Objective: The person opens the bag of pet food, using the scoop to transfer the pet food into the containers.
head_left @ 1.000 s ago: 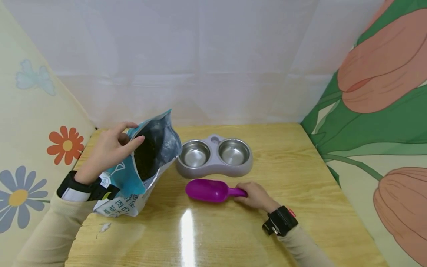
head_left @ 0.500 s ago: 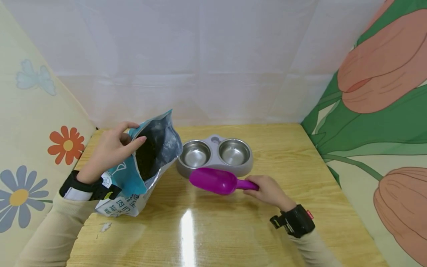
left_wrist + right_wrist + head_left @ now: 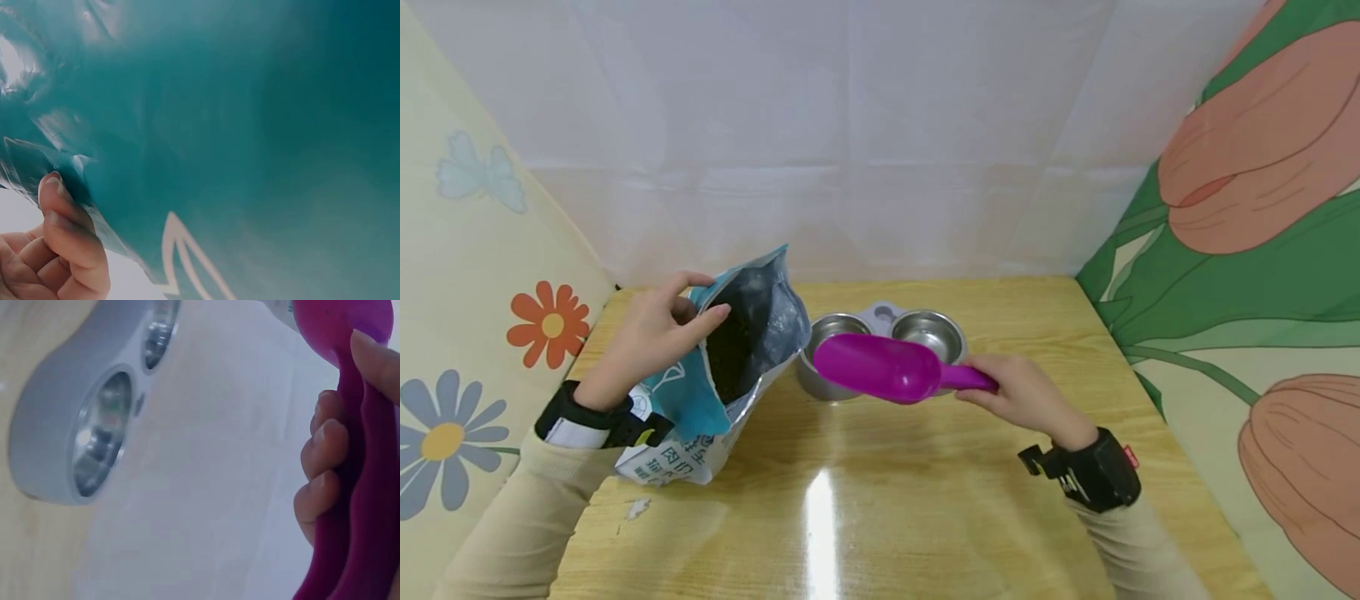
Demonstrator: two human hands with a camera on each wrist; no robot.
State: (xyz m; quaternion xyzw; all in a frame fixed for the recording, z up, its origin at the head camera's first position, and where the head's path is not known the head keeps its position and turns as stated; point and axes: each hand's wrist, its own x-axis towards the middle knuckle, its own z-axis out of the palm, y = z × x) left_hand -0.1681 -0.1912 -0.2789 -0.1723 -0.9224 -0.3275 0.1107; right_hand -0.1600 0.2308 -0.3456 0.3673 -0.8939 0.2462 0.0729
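My left hand [image 3: 651, 337] pinches the rim of a teal-and-white foil bag [image 3: 681, 396], which gapes toward the right. Dark contents [image 3: 727, 354] show inside it. In the left wrist view, curled fingers [image 3: 72, 244] sit at the bag's edge. My right hand [image 3: 1026, 396] grips a magenta scoop [image 3: 880, 367] by its handle, fingers wrapped round it in the right wrist view. The scoop is raised and overlaps the front of a grey double pet bowl [image 3: 883, 315] in the head view. Its hollow shows no contents.
Both steel bowls [image 3: 103, 434] of the pet feeder stand near the table's back edge, right of the bag. The wooden table [image 3: 925, 517] meets a white cloth backdrop [image 3: 850, 167]. Flower-painted panels [image 3: 1247, 350] flank it on either side.
My right hand has lifted the scoop off the table, up and slightly right, in front of the pet bowls. My left hand and the bag have stayed nearly still.
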